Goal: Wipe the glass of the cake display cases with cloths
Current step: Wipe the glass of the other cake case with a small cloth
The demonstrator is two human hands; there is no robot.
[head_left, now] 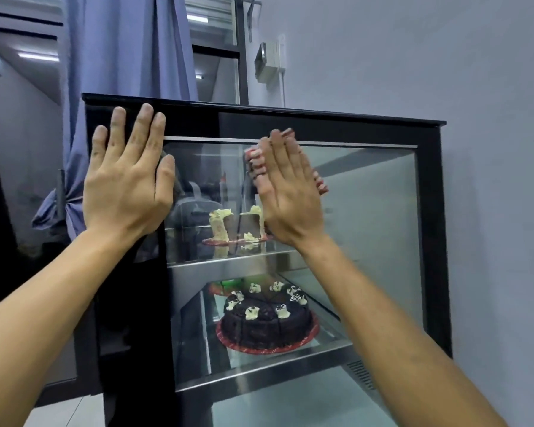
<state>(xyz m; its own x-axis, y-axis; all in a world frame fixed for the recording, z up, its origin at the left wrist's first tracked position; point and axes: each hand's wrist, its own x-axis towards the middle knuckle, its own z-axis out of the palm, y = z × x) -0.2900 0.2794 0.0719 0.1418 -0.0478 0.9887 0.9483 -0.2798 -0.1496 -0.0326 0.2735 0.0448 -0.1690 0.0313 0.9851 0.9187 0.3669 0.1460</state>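
1. Two hands up on the cake display case (429, 211).
2. L hand (127, 186): fingers straight, flat on case's top-left frame corner.
3. R hand (290, 195): fingers straight, pressing red-white cloth (255, 163) on upper glass, above chocolate cake (267, 322).

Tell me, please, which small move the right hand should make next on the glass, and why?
Probably slide the right hand with the cloth sideways to the right: it presses flat near the top of the glass, the left hand braces the frame, and that wide pane lies beyond.
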